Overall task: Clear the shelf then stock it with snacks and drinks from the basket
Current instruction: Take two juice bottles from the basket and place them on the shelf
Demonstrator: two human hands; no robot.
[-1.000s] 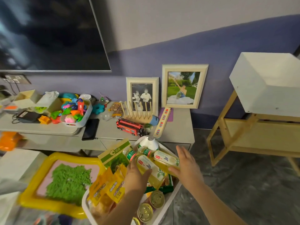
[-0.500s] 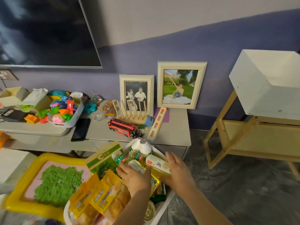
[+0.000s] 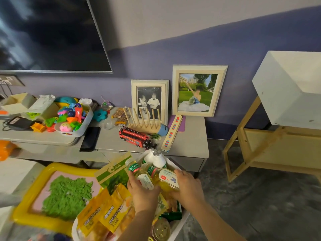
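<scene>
I have a drink in each hand. My left hand point(image 3: 143, 192) is wrapped around one yellow bottle point(image 3: 139, 173) with a green band near its neck, and my right hand point(image 3: 186, 186) grips a second bottle point(image 3: 166, 179) of the same kind, its white label facing up. Both sit just above the white basket point(image 3: 184, 217) in front of me, so I judge I am only starting to unload it.

The wooden shelf point(image 3: 271, 150) stands off to my right, well apart from the basket. A big white box point(image 3: 284, 89) rests on its top, so the clearing does not look finished to me. The lower level looks bare as far as I can see, though part of it runs out of view. None of the snacks or drinks have reached it yet.

Plenty is left in the basket: two white bottles point(image 3: 154, 160) with silvery caps at the far end, yellow snack bags point(image 3: 104, 213) that look thin and crinkly, a flat green packet point(image 3: 115, 173) propped against them, and at least one can point(image 3: 160, 229) with a shiny metal top down near my arms.

The bottles are smooth clear plastic, round and slippery-looking, so I keep my fingers closed firmly. The shelf is pale bare timber with square posts and a slanted brace.
</scene>
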